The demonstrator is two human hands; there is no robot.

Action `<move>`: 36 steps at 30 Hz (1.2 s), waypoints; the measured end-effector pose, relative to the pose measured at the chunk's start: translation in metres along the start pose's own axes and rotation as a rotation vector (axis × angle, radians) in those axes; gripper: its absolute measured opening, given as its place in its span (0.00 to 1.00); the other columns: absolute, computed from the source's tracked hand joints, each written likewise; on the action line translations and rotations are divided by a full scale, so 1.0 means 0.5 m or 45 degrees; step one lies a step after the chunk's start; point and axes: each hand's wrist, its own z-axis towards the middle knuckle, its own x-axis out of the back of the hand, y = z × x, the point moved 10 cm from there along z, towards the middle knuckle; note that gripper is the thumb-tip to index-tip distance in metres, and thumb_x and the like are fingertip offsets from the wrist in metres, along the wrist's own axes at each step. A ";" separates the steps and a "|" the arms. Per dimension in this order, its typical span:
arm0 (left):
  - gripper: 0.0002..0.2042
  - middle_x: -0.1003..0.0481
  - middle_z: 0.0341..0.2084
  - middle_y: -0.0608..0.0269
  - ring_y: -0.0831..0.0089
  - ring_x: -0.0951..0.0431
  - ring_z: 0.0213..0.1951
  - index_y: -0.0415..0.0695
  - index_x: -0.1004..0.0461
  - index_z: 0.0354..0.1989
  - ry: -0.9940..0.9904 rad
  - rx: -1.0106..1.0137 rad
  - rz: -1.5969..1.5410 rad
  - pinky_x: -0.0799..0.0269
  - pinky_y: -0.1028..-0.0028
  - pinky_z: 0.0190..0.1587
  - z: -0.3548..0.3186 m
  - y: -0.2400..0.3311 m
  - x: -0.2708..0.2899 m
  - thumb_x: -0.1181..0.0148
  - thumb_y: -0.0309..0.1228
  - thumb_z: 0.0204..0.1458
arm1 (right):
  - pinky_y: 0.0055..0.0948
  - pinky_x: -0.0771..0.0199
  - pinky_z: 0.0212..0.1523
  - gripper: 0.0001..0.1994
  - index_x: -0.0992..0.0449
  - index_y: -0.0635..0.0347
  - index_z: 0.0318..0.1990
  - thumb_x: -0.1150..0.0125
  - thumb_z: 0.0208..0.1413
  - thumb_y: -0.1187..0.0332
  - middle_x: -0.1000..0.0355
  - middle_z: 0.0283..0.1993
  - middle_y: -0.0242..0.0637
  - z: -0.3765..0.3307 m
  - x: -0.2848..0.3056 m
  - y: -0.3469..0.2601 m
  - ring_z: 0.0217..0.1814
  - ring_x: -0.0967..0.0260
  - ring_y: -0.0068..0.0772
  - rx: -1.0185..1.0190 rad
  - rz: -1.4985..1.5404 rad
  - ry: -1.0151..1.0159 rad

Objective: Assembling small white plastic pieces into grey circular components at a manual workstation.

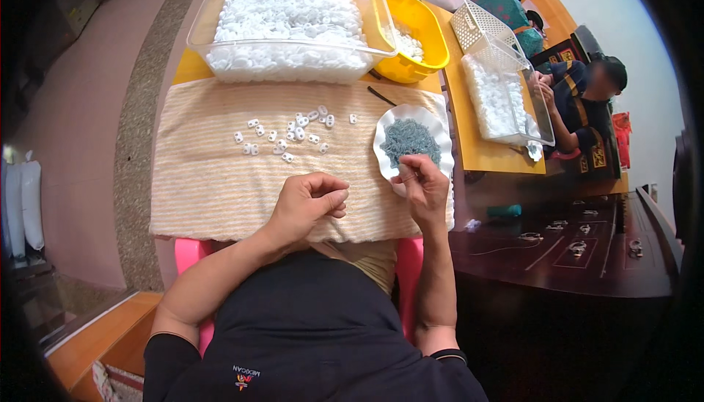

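My right hand (423, 191) is over the near edge of a white wavy-rimmed dish (380, 140), its thumb and fingers pinched together. Whatever sits in that pinch is too small to make out. A tangled heap of tiny grey-green pieces (411, 140), perhaps small springs, fills the dish. Nearer the middle, my left hand (312, 202) hovers above the striped cloth (198, 182), thumb pressed to the curled fingers. Anything inside them is hidden. Beyond it lie several small white plastic pieces (300, 133) with dark holes, loosely scattered.
A clear bin (293, 50) heaped with white pieces stands behind the cloth. Right of it is a yellow basin (422, 72) with more pieces. At a side table (477, 154), another person (579, 101) works by a clear box (539, 127). A dark thin strip (380, 95) lies near the dish.
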 end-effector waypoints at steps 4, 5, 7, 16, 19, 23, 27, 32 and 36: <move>0.10 0.24 0.31 0.62 0.77 0.23 0.31 0.34 0.26 0.44 -0.001 0.036 -0.030 0.24 0.78 0.38 0.001 0.000 0.000 0.42 0.24 0.56 | 0.22 0.24 0.37 0.06 0.26 0.68 0.40 0.46 0.57 0.83 0.30 0.38 0.34 -0.023 -0.061 -0.044 0.34 0.30 0.22 0.162 0.210 -0.195; 0.10 0.24 0.31 0.62 0.77 0.23 0.32 0.34 0.27 0.45 -0.008 0.084 -0.064 0.24 0.78 0.39 0.000 -0.006 -0.001 0.43 0.24 0.56 | 0.23 0.23 0.39 0.06 0.27 0.68 0.40 0.46 0.56 0.84 0.31 0.39 0.35 -0.031 -0.082 -0.051 0.36 0.30 0.23 0.164 0.295 -0.273; 0.10 0.24 0.32 0.61 0.76 0.22 0.33 0.34 0.27 0.46 -0.013 0.133 -0.099 0.23 0.78 0.41 -0.002 -0.009 -0.001 0.43 0.24 0.56 | 0.24 0.22 0.41 0.06 0.27 0.69 0.40 0.45 0.55 0.84 0.31 0.38 0.35 -0.044 -0.107 -0.050 0.37 0.30 0.23 0.155 0.315 -0.321; 0.09 0.24 0.35 0.61 0.77 0.23 0.36 0.34 0.27 0.44 -0.006 0.112 -0.138 0.22 0.77 0.42 0.001 -0.007 0.000 0.44 0.22 0.56 | 0.19 0.29 0.39 0.06 0.25 0.69 0.38 0.39 0.52 0.83 0.28 0.36 0.34 -0.060 -0.157 -0.021 0.39 0.30 0.20 -0.020 0.472 -0.428; 0.08 0.24 0.34 0.61 0.77 0.23 0.35 0.35 0.27 0.43 -0.006 0.121 -0.177 0.22 0.77 0.41 0.003 -0.013 0.002 0.43 0.22 0.55 | 0.20 0.30 0.39 0.05 0.24 0.67 0.37 0.38 0.52 0.79 0.26 0.34 0.34 -0.059 -0.156 -0.018 0.36 0.30 0.21 -0.022 0.368 -0.402; 0.07 0.24 0.33 0.61 0.77 0.22 0.35 0.35 0.27 0.42 -0.004 0.143 -0.178 0.22 0.77 0.40 0.002 -0.015 0.002 0.43 0.22 0.55 | 0.20 0.30 0.38 0.05 0.24 0.67 0.37 0.39 0.53 0.79 0.26 0.34 0.34 -0.060 -0.157 -0.013 0.36 0.30 0.21 -0.035 0.351 -0.417; 0.06 0.24 0.32 0.61 0.77 0.22 0.34 0.35 0.26 0.40 0.021 0.138 -0.183 0.22 0.77 0.40 0.002 -0.013 0.002 0.42 0.22 0.55 | 0.20 0.29 0.37 0.04 0.24 0.67 0.37 0.40 0.54 0.79 0.26 0.34 0.33 -0.058 -0.158 -0.024 0.36 0.30 0.20 0.011 0.340 -0.448; 0.06 0.24 0.32 0.61 0.77 0.23 0.33 0.35 0.26 0.39 0.013 0.125 -0.183 0.23 0.78 0.38 0.001 -0.009 -0.001 0.41 0.23 0.55 | 0.19 0.29 0.37 0.05 0.25 0.67 0.38 0.39 0.54 0.78 0.26 0.34 0.32 -0.062 -0.163 -0.018 0.35 0.30 0.18 -0.095 0.461 -0.496; 0.05 0.24 0.30 0.62 0.78 0.23 0.32 0.37 0.26 0.37 0.000 0.099 -0.116 0.24 0.78 0.36 0.001 -0.009 0.002 0.40 0.24 0.54 | 0.20 0.30 0.37 0.07 0.26 0.66 0.39 0.38 0.53 0.78 0.26 0.33 0.32 -0.067 -0.162 -0.016 0.35 0.31 0.18 -0.113 0.471 -0.515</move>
